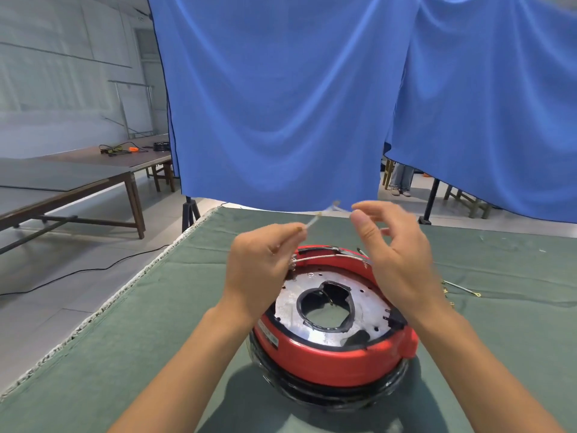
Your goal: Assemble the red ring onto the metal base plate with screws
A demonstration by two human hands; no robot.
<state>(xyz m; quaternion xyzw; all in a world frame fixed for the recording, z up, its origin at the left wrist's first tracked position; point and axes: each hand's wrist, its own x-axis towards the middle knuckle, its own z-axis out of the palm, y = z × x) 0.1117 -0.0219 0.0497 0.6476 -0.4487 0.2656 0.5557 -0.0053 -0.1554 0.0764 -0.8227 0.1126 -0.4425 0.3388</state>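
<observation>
The red ring [327,367] sits around the metal base plate [293,295] on top of a black part, in the middle of the green-covered table. A white wire runs across the ring's far side. My left hand [262,270] is above the ring's left rim and pinches a thin white wire [312,222] with a small metal end. My right hand [396,254] hovers over the ring's right rim, with fingers loosely curled near the wire's far end [334,206]; blur hides whether it touches the wire.
A few loose wires with brass terminals [462,289] lie on the green cloth [125,354] to the right. A blue curtain [296,104] hangs behind the table. Brown tables [62,179] stand at the left, and a cable [78,273] crosses the floor.
</observation>
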